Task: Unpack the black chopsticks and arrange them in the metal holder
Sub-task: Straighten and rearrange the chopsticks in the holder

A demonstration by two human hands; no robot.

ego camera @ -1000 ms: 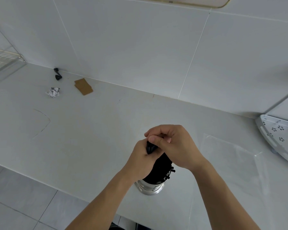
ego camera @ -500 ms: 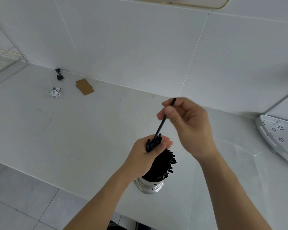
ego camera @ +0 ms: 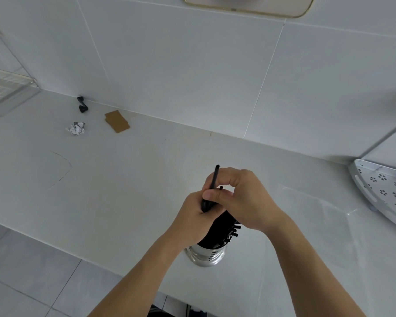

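**Both my hands on chopsticks over the holder**

The white counter (ego camera: 124,191) spreads under my hands. My right hand (ego camera: 245,202) pinches one black chopstick (ego camera: 214,179), which pokes up past my fingers. My left hand (ego camera: 192,223) wraps around the chopstick bundle (ego camera: 224,232) standing in the metal holder (ego camera: 207,256) just below both hands.

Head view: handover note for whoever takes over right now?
Left hand: grips a bundle of black chopsticks above the metal holder.
Right hand: pinches a single chopstick at the top of that bundle.
Done: many chopsticks already stand in the holder on the counter.
Left: drop in the pinched one and the bundle, then tidy.
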